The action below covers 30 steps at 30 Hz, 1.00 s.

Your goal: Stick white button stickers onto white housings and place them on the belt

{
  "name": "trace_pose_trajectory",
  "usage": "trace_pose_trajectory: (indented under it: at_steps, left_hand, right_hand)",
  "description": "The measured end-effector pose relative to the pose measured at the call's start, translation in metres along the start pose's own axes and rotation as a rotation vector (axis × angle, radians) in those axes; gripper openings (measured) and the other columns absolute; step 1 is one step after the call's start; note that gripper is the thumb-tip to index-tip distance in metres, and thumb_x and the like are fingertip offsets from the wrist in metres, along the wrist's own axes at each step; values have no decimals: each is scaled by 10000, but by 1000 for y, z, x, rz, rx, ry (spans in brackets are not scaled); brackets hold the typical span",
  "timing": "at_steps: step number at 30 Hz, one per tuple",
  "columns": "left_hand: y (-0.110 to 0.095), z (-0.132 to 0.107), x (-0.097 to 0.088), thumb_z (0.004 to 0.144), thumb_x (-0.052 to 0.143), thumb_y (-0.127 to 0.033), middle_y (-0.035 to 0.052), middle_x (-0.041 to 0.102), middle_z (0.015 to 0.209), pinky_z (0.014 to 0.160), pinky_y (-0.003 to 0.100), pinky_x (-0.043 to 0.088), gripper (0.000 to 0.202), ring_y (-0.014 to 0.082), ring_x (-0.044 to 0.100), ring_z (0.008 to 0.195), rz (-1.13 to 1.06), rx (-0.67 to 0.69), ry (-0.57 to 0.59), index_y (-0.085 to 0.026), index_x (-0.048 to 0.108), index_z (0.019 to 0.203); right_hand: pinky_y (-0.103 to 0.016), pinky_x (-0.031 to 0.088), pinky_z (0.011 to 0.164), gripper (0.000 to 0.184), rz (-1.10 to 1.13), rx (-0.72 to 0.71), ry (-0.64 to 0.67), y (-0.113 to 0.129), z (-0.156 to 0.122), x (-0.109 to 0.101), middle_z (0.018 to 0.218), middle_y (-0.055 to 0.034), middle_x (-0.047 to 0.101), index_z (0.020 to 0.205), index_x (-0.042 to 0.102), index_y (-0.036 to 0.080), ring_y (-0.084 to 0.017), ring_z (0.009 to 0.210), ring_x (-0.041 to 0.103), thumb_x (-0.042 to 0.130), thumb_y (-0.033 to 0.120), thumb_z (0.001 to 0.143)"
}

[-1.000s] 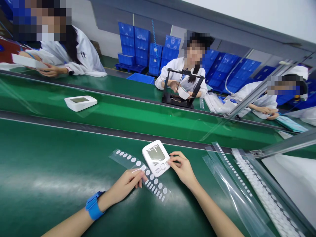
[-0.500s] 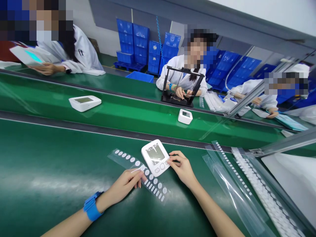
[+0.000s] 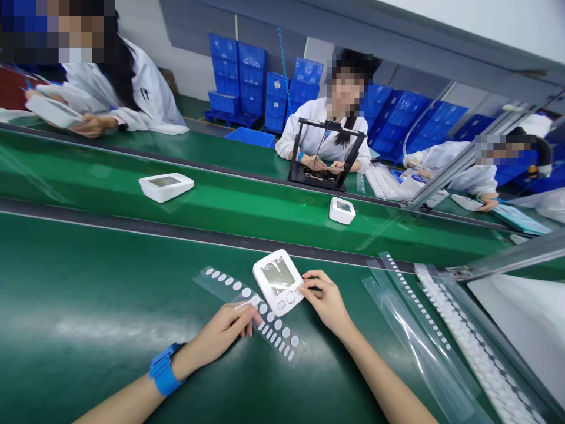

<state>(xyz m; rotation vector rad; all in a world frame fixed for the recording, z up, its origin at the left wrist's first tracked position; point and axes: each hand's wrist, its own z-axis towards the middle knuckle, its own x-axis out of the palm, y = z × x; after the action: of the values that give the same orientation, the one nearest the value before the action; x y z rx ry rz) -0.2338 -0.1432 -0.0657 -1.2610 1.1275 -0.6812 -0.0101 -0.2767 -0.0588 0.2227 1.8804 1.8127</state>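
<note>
A white blood pressure monitor (image 3: 278,280) lies face up and turned at an angle on the green worktop, its screen and outlined buttons visible. My right hand (image 3: 325,301) pinches at its lower right edge, fingertips by the rightmost button. Whether something small is between those fingertips I cannot tell. Just left of the monitor, my left hand (image 3: 227,330) grips a clear sticker strip (image 3: 229,285) bearing white ovals and smaller white bars. Part of the strip passes under the monitor's lower left edge. A blue band (image 3: 165,371) circles my left wrist.
More clear strips (image 3: 410,318) and a long pile of white pieces (image 3: 481,347) lie to the right. Beyond a dark rail, a green conveyor (image 3: 247,197) carries white monitors (image 3: 166,187). Co-workers sit across it, one behind a black frame (image 3: 326,154). A metal post (image 3: 468,162) slants at right.
The monitors on the conveyor have shifted right. Across the line, the co-worker at left has tilted a white device differently. Both my hands, the strip and the near monitor look unmoved.
</note>
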Motion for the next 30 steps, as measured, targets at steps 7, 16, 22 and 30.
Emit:
trace_pose_trajectory:
  at_steps: [7, 16, 22, 30]
  left_hand:
    - [0, 1, 0, 980, 340, -433, 33, 616, 660, 588, 239, 471, 475, 154, 583, 607, 11, 8, 5, -144, 694, 849]
    - [-11, 1, 1, 984, 329, -443, 49, 585, 859, 617, 227, 485, 454, 165, 574, 737, 82, -10, 15, -170, 650, 815]
    - [-13, 5, 3, 977, 379, -433, 64, 561, 1056, 580, 206, 503, 399, 168, 565, 795, 8, 17, 13, -174, 598, 767]
    - [-5, 1, 3, 908, 425, -612, 58, 623, 862, 651, 298, 549, 530, 156, 610, 640, -328, -43, 13, -148, 651, 1031]
  right_hand:
    - [-317, 579, 753, 249, 67, 42, -23, -3, 2, -1, 1156, -59, 514, 890, 521, 217, -203, 1006, 607, 705, 330, 767]
    - [-353, 533, 841, 320, -49, -4, -7, -11, 5, 1, 1194, -99, 592, 1108, 634, 205, -215, 1007, 617, 626, 381, 842]
    - [-343, 494, 930, 305, 1, -92, -7, 4, -11, 19, 1239, -79, 592, 1173, 605, 236, -215, 1133, 573, 509, 389, 926]
    - [-259, 475, 478, 407, 70, 21, -115, 26, 75, 16, 668, -20, 639, 903, 681, 160, -161, 541, 585, 551, 532, 801]
